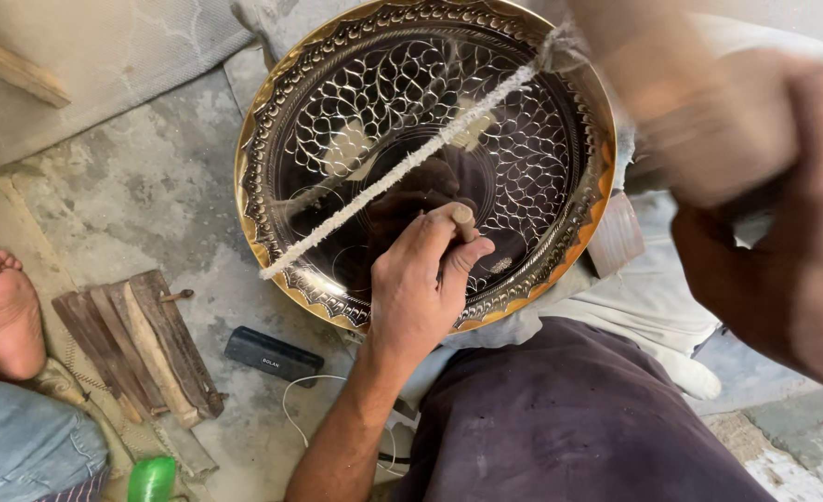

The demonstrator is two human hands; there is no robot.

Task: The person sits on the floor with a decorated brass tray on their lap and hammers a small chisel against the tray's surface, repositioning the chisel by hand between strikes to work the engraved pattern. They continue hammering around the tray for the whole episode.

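The left hand [421, 279] has its fingers closed tight around a short wooden-headed punch [462, 221], thumb along its side, the tip pressed onto the dark inner face of the big engraved brass tray [281, 112], near the tray's lower edge. The right hand [755, 167] is raised at the upper right, badly blurred; it seems wrapped round a pale wooden handle, probably a mallet, though I cannot tell the grip for certain. A white twisted cord [411, 163] lies stretched across the tray from its upper right rim to its lower left rim, passing just beside the left hand. The tray rests tilted on pale cloth [634, 297] over the person's lap. On the concrete floor [151, 177] at left sit a bundle of wooden slats [137, 344], a small black box [272, 353], and another person's bare foot [2, 316]. A blow landing off the punch head could strike the thumb or gouge the pattern; the loosely propped tray could also slip. The punch tip is hidden behind the fingers.
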